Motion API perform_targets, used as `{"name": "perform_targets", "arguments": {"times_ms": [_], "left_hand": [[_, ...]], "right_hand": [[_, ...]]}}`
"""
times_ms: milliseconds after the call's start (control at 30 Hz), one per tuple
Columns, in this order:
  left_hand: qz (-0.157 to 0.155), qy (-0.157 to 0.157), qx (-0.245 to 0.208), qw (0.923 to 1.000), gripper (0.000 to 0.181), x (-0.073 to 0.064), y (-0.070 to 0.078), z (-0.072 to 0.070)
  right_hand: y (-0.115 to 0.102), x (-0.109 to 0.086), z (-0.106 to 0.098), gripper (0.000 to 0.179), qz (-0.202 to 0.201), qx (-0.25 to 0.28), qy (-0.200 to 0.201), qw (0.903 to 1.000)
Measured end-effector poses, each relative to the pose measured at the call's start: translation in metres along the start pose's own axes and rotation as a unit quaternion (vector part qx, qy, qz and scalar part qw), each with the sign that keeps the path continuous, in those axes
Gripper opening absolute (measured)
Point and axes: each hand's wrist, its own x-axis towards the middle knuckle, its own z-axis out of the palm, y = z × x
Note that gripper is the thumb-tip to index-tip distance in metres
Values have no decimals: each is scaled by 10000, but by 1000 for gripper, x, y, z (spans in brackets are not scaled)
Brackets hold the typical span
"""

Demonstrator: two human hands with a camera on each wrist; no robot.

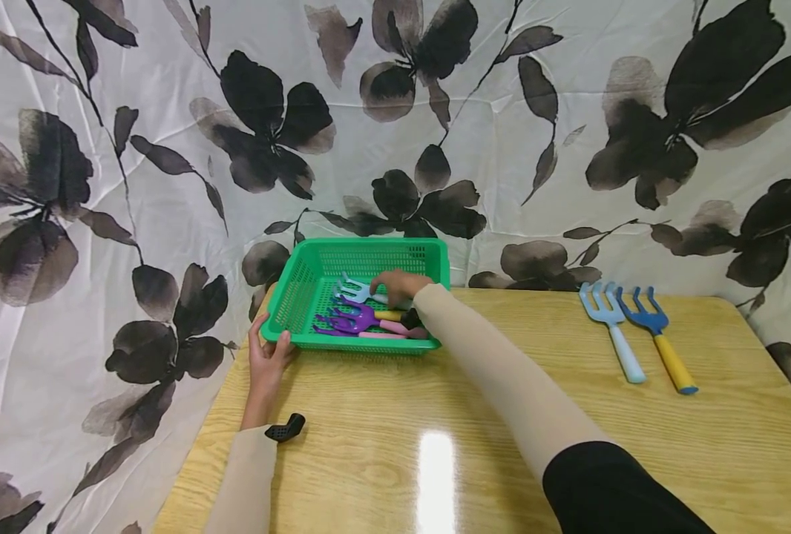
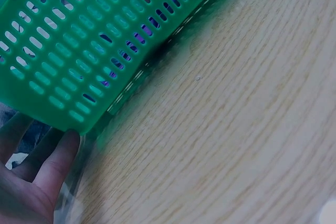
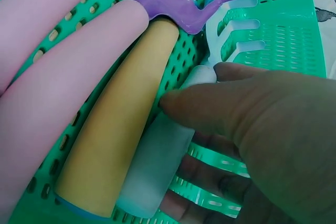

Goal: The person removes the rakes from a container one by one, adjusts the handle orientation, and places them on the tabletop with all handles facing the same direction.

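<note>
A green plastic basket (image 1: 355, 343) stands at the table's far left edge. My left hand (image 1: 268, 361) holds its near left corner, thumb on the front side and fingers round the left side. Inside the basket, my right hand (image 3: 262, 124) has its thumb over the handle of a light blue garden hand rake (image 3: 160, 156), with fingers on the handle's other side. Beside that handle lie a yellow handle (image 3: 118, 119) and two pink handles (image 3: 79, 82). Purple rake heads (image 1: 355, 317) point left in the basket. Part of the light blue handle is hidden by my thumb.
On the table's right side (image 1: 502, 415) lie a light blue hand rake (image 1: 612, 326) and a dark blue hand rake with a yellow handle (image 1: 669, 360), side by side. A floral cloth (image 1: 529, 222) hangs behind the table and along its left edge.
</note>
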Motion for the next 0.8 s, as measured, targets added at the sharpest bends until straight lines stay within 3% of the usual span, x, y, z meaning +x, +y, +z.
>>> {"name": "perform_targets", "arguments": {"times_ms": [267, 800], "left_hand": [[-1, -31, 98, 9999, 72, 0, 1, 0], [122, -18, 89, 9999, 69, 0, 0, -1]], "right_hand": [[9, 12, 3, 59, 74, -4, 243, 9997], [7, 0, 2, 49, 59, -302, 492, 9983]]}}
